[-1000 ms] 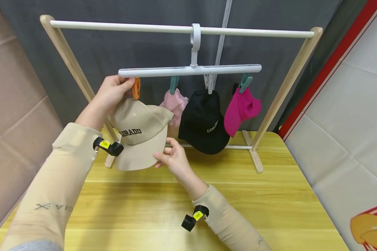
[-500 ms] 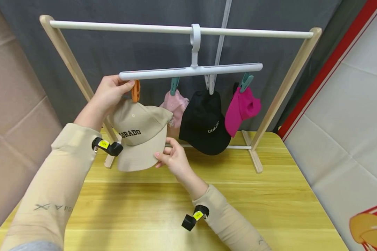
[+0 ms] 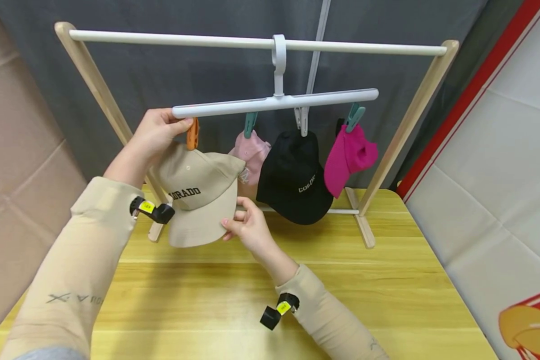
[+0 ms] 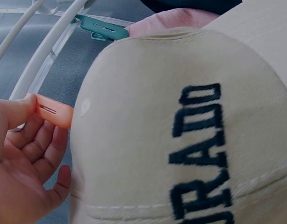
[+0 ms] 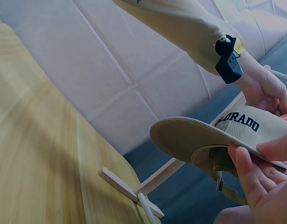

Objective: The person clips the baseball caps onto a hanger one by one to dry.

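A beige cap (image 3: 207, 175) with dark "ORADO" lettering visible hangs at the left end of a white hanger (image 3: 333, 97). My left hand (image 3: 153, 132) pinches an orange clothespin (image 3: 192, 134) between thumb and fingers at the cap's top edge. In the left wrist view, the orange clothespin (image 4: 54, 111) meets the cap's crown; whether it bites the fabric is hidden. My right hand (image 3: 252, 227) pinches the side edge of the brim, thumb on top. From the right wrist view, the brim's underside (image 5: 176, 142) and a back strap show.
Farther right on the hanger, clothespins hold a pink cap (image 3: 249, 152), a black cap (image 3: 292, 175) and a magenta cap (image 3: 348, 155). The hanger hooks over the white rail (image 3: 184, 39) of a wooden rack (image 3: 409, 120), which stands on a wooden table (image 3: 342, 280).
The hanger's left end has dipped slightly and its right end has risen. The orange clothespin has come down a little with the cap's top. Both hands keep their hold.
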